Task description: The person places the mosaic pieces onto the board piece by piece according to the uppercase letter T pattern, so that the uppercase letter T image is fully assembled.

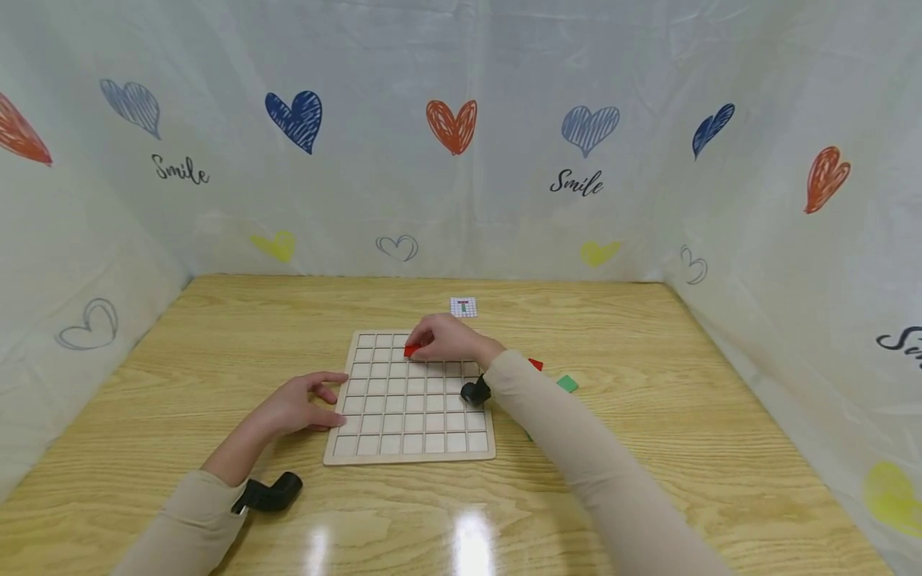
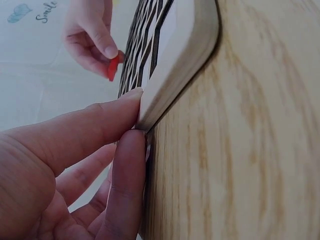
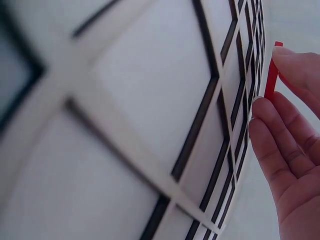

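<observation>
A wooden grid board (image 1: 412,460) with rows of square recesses lies flat on the table. My right hand (image 1: 450,338) pinches a red square tile (image 1: 411,350) over the board's upper rows. In the right wrist view the thin red tile (image 3: 272,72) stands on edge between thumb and fingers, close to the grid; contact cannot be made out. My left hand (image 1: 302,406) rests at the board's left edge, its thumb and forefinger spread apart along it. In the left wrist view, fingertips (image 2: 131,95) touch the board's rim (image 2: 172,75).
Beyond the board lies a small pattern card (image 1: 463,307) with a red and green T shape. Right of the board lie a red tile (image 1: 536,364) and a green tile (image 1: 567,384), partly near the right sleeve. A heart-printed curtain (image 1: 504,200) encloses the table (image 1: 648,384).
</observation>
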